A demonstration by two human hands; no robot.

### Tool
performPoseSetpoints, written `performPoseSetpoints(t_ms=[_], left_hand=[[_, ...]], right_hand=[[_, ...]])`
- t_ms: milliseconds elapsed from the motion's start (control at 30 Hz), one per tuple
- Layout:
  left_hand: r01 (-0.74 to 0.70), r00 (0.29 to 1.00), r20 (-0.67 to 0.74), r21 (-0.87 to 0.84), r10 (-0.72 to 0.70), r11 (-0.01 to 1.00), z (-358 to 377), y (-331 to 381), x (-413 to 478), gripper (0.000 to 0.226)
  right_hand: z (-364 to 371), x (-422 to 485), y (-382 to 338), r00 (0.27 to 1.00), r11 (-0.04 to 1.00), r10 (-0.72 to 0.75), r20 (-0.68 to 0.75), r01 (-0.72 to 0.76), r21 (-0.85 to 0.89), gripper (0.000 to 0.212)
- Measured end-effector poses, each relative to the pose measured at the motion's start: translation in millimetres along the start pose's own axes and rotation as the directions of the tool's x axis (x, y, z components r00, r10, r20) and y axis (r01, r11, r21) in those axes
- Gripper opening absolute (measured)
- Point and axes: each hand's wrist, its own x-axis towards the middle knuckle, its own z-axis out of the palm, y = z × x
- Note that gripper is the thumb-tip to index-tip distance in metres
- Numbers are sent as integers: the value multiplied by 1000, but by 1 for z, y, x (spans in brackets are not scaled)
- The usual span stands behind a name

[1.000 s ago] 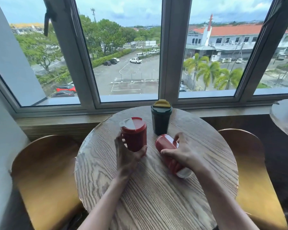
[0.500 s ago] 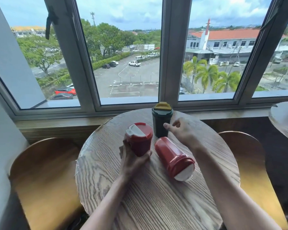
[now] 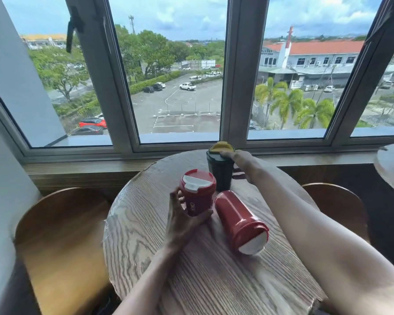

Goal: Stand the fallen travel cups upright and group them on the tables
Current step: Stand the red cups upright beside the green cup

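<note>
An upright red travel cup [image 3: 197,194] with a white lid flap stands near the middle of the round wooden table [image 3: 146,242]. My left hand [image 3: 182,219] wraps its lower body from the front left. A second red cup [image 3: 239,223] lies on its side just to the right, its white lid pointing toward me. Behind them stands a dark green cup [image 3: 220,169] with a yellow lid. My right hand [image 3: 241,164] has reached it, fingers against its right side and rim.
Curved wooden chairs stand left [image 3: 62,242] and right [image 3: 337,205] of the table. A second round table's edge [image 3: 391,167] shows at the far right. A wooden sill and large windows run behind the table.
My right hand let go of the fallen red cup and moved back to the green cup. The left hand slid the upright red cup slightly right.
</note>
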Motion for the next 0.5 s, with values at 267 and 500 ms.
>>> performPoseSetpoints(t_ms=[267,500], left_hand=[[-9,1000,26,15,9,1000,1,-3,0,76],[-29,1000,-11,22,29,999,1,-4,0,84]], right_hand=[[18,-8,-2,991,997,-77,109,80,-19,31],[33,-9,-1,987,995,-88,134,95,-44,47]])
